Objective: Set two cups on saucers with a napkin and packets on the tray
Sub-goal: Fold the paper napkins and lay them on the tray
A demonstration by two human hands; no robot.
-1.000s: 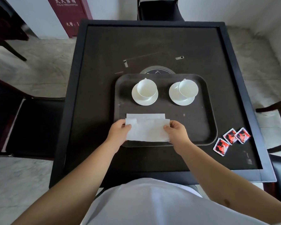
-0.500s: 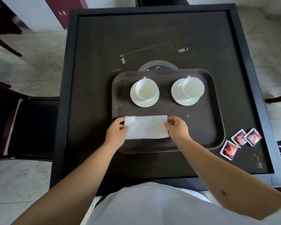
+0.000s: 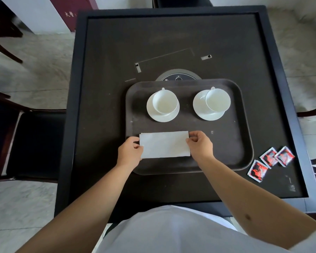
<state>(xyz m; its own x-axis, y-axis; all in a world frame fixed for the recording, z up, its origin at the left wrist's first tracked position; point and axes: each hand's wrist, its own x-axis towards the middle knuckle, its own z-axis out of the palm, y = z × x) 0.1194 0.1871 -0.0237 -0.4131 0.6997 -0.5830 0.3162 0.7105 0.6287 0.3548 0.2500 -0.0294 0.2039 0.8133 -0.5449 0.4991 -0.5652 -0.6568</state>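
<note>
We pinched the napkin (image 3: pixel 164 144) at its short ends, left hand (image 3: pixel 130 153) and right hand (image 3: pixel 201 147) each closed lightly; thin, limp paper, best held by its edges.

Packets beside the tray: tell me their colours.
Red and black with white edges, seen from the head view: packets.

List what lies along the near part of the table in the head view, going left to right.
left hand → napkin → right hand → bare tray → three red packets on the table.
</note>
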